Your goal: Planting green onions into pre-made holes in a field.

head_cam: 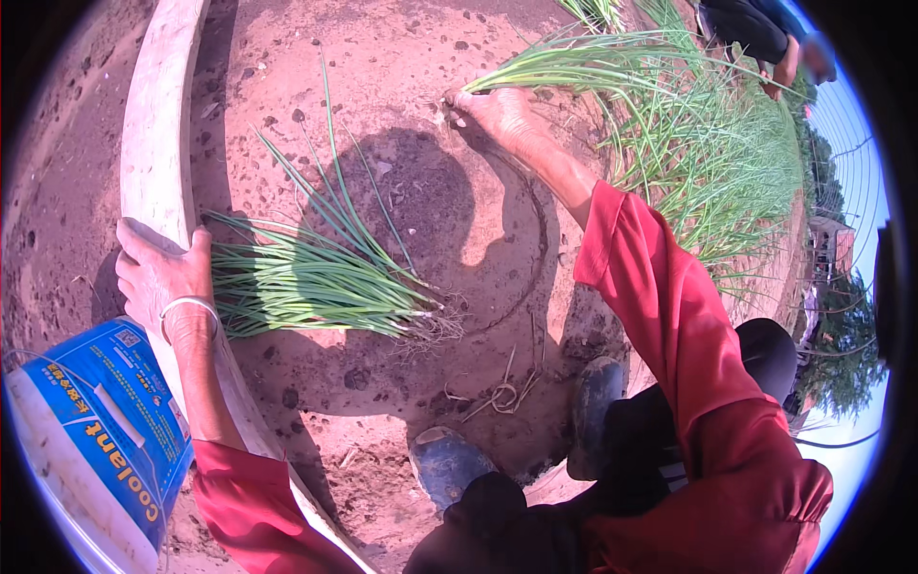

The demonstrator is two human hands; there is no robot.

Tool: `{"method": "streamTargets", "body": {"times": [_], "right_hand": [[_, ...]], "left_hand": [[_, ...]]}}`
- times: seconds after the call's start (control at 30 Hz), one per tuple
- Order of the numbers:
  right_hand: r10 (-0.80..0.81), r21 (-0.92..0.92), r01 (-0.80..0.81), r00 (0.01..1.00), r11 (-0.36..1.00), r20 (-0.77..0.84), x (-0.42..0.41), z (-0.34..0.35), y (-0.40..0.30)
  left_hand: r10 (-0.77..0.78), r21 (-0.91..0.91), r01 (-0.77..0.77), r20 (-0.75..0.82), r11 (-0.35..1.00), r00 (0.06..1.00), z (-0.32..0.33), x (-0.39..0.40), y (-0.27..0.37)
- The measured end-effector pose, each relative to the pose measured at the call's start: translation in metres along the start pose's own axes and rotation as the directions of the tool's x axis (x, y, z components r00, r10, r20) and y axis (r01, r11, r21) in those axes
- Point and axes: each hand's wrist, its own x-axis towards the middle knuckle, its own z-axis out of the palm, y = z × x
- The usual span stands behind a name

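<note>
My right hand (498, 118) grips a bunch of green onions (574, 63) near the root end. Their long leaves point to the right, over the standing plants. My left hand (165, 269), with a pale bangle at the wrist, clasps a pale wooden plank (158, 122) across its width, thumb on the right edge and fingers on the left. Right beside the plank, a loose pile of green onions (323, 283) lies on the soil, its leaf tips close to my left hand. The pile's dry, tangled roots (437, 323) face right.
A blue and white coolant bucket (107, 402) with a wire handle stands left of the plank. Dense green onion plants (717, 158) grow at right. Another person (753, 32) crouches at the upper right. Dry straw (505, 394) lies by my boots (452, 459).
</note>
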Motion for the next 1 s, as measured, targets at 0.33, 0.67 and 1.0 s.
{"method": "streamTargets", "body": {"times": [0.33, 0.67, 1.0], "right_hand": [[0.022, -0.261, -0.030, 0.999, 0.965, -0.034, 0.036, 0.025, 0.003], [-0.105, -0.581, 0.188, 0.979, 0.792, 0.174, 0.043, 0.011, -0.009], [-0.254, -0.674, 0.315, 0.948, 0.668, 0.192, 0.159, -0.049, 0.247]], "left_hand": [[0.020, -0.006, -0.020, -0.033, 1.000, 0.999, 0.006, 0.002, -0.004], [0.058, -0.055, -0.061, -0.052, 0.997, 0.997, 0.016, 0.004, -0.004], [0.136, -0.315, -0.160, -0.097, 0.936, 0.986, 0.024, 0.005, 0.041]]}}
